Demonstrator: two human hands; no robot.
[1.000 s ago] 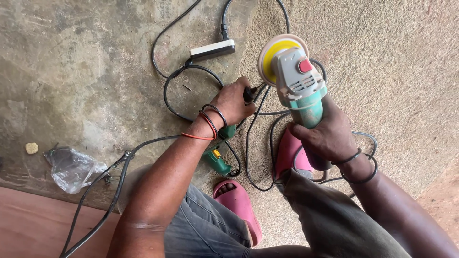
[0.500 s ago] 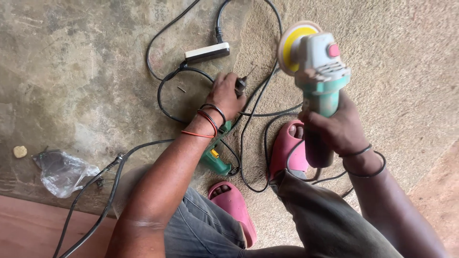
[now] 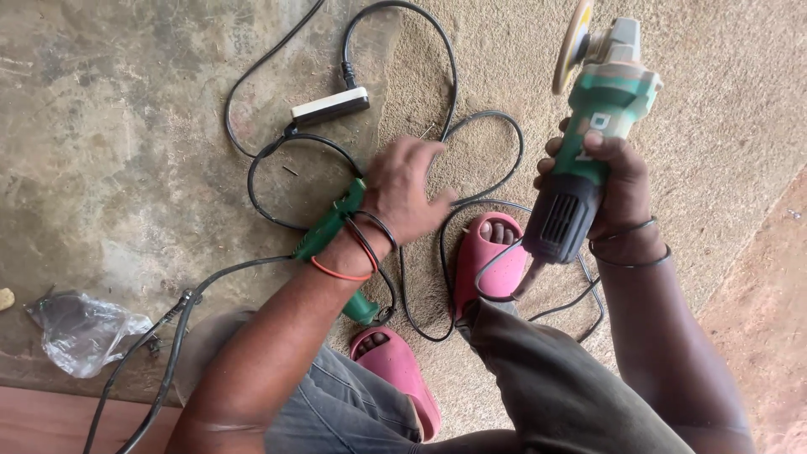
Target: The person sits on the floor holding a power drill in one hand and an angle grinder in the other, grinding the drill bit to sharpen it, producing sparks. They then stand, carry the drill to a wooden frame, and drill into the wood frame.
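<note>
Dusty concrete floor (image 3: 126,126): rt hand (image 3: 618,181) gripping green-grey angle grinder (image 3: 588,143) w/ yellow disc; looking heavy, rigid, holding by body. Lft hand (image 3: 408,189) spread open, hovering over black cables (image 3: 471,160).

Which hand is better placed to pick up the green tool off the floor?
Left. The left hand is free, open and hovering right beside the green tool. The right hand is full, gripping the angle grinder raised off the floor.
</note>
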